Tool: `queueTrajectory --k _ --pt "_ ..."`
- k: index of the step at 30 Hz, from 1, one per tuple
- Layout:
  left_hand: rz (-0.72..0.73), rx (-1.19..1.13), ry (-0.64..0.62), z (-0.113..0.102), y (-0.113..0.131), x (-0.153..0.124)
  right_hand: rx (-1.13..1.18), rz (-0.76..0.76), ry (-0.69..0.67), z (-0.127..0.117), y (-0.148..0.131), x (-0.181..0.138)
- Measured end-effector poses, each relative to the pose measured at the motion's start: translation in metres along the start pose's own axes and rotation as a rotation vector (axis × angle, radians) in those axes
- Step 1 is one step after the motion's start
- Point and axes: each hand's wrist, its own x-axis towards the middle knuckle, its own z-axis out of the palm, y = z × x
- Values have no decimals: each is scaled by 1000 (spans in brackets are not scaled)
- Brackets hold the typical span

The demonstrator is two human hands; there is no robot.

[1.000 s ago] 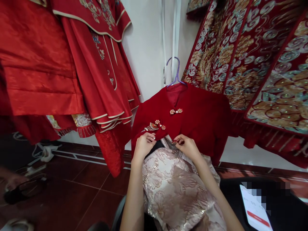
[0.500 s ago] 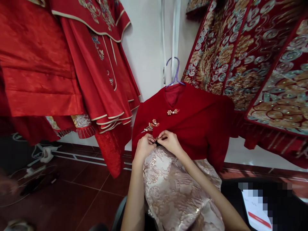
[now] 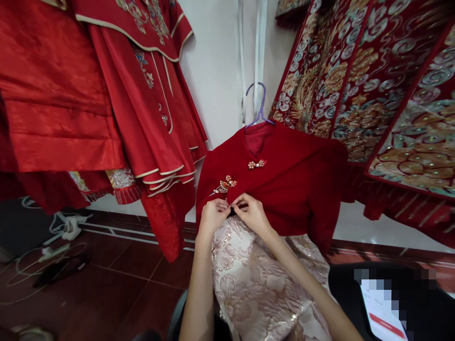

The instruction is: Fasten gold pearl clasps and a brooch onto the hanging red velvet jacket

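Red robes: they hang at the far left and fill that side. Their cream-trimmed hems end above the floor and just beside the left edge of the jacket.
Embroidered panels: dark red with gold and silver swirls, they slope down on the right. Their lower edge comes close to the right shoulder of the jacket.
White wall: a narrow bare strip shows between the robes and the panels.
Floor: dark red tiles, open at the near left. Thin cables lie there in loops, well apart from the hands.
Red velvet jacket: it hangs in the middle, in front of the wall, on a purple hanger. Its lower front edge is at the fingertips.
Brocade skirt: pale pink and gold, it falls from under the jacket hem towards the near side, between the two forearms.
Black surface: at the near right, with a white sheet on it.
Left hand: fingers curled, thumb and fingers pinching the small clasp from the left.
Right hand: curled too, pinching the same clasp from the right. The two sets of fingertips almost touch.
Pearl clasp: it sits closed below the collar.
Fan clasp: it is just above the left hand, not touched.
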Motion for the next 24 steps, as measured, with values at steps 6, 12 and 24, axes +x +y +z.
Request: queueTrajectory --k 6,12,24 --pt "-10 49 2 -1 1 2 -139 -86 31 6 5 -1" --pt "-40 19 -25 -1 0 2 -81 -33 2 1 6 1" --pt "76 41 559 -44 26 -13 238 214 12 -88 -11 -20"
